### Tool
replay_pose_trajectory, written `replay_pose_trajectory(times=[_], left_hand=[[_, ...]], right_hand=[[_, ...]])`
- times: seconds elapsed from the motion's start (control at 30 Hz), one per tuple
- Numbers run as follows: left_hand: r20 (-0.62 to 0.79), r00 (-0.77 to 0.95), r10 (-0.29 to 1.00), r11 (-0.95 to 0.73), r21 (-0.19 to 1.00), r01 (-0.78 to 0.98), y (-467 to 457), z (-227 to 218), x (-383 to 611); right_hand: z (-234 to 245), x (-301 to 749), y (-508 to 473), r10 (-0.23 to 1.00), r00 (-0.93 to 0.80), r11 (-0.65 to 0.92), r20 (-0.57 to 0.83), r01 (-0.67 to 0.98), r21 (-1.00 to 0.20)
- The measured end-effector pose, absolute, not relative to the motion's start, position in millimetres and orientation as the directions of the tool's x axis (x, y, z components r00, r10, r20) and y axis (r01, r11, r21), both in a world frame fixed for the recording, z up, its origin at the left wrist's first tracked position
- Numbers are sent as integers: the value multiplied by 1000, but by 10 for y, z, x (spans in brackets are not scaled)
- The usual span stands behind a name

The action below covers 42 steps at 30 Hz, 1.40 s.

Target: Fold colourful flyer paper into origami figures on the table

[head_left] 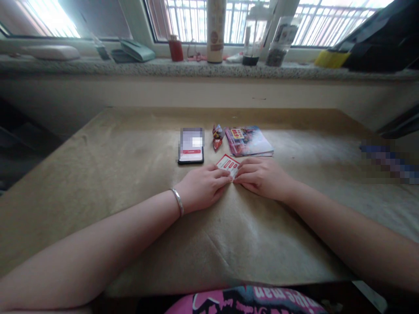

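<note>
A small sheet of printed paper (228, 164), white with red edges and red markings, lies on the table between my hands. My left hand (206, 184), with a silver bangle at the wrist, has its fingers together on the paper's left and lower edge. From the other side, my right hand (257, 175) pinches the paper's right edge and lower corner. The fingertips of both hands nearly meet at that bottom corner, and the fingers hide part of the sheet. Just beyond it are two small folded paper pieces (217, 137), red and multicoloured.
A phone (191, 148) with a lit, partly blurred screen lies left of the folded pieces. To their right sits a stack of colourful printed sheets (250, 140). Behind the table (147, 126), a stone windowsill (190, 69) carries bottles, a red container (176, 49) and pouches.
</note>
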State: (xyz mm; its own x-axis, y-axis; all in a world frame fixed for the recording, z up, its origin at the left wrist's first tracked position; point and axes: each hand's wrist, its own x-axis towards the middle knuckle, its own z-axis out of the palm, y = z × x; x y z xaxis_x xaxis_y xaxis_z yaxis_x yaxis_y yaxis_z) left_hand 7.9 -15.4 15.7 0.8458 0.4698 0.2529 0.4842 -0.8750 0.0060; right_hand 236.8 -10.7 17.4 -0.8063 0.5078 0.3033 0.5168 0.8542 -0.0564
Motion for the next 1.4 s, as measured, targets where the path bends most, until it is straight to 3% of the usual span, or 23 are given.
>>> replay_pose_trajectory(times=[0.2, 0.7, 0.93, 1.4], left_hand=[[254, 839, 482, -868, 6, 497, -171, 150, 83], [269, 842, 469, -871, -19, 491, -174, 160, 70], [258, 841, 475, -870, -5, 493, -188, 193, 77], [232, 846, 480, -871, 17, 490, -183, 206, 66]], right_hand=[[247, 2319, -145, 518, -820, 843, 242, 538, 21], [392, 2582, -130, 636, -764, 771, 112, 634, -55], [391, 2721, -62, 675, -732, 729, 87, 645, -229], [401, 2995, -18, 731, -681, 652, -47, 717, -247]])
